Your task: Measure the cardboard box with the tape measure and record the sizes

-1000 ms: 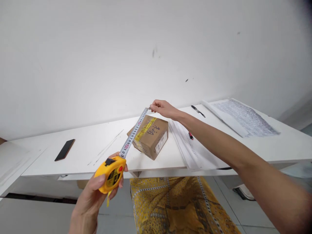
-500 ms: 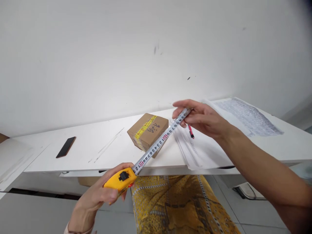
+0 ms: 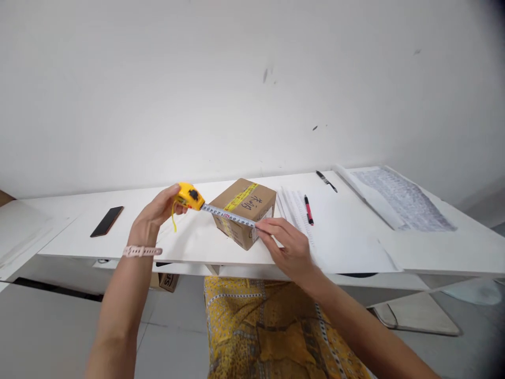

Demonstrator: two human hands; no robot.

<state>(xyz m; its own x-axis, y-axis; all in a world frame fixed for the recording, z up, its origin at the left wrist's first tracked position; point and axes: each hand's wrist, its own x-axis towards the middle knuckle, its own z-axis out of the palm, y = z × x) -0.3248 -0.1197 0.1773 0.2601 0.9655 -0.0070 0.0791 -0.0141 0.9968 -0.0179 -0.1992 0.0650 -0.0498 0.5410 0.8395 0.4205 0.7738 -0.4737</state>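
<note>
My left hand grips the yellow case of a tape measure, left of a cardboard box. The silver blade runs out to the right, sloping down across the box's near top edge. Its end is pinched by the fingertips of my right hand, at the box's near right corner. Yellow printed tape and black handwriting mark the top of the box. Whether the blade touches the cardboard I cannot tell.
A phone lies to the left on the white desk. On the right are papers, a red pen, a black pen and a densely written sheet. A wall rises behind the desk.
My left hand has lifted the tape case up to the box's left side. My right hand has come down to the near corner with the blade end. Less blade is out.
</note>
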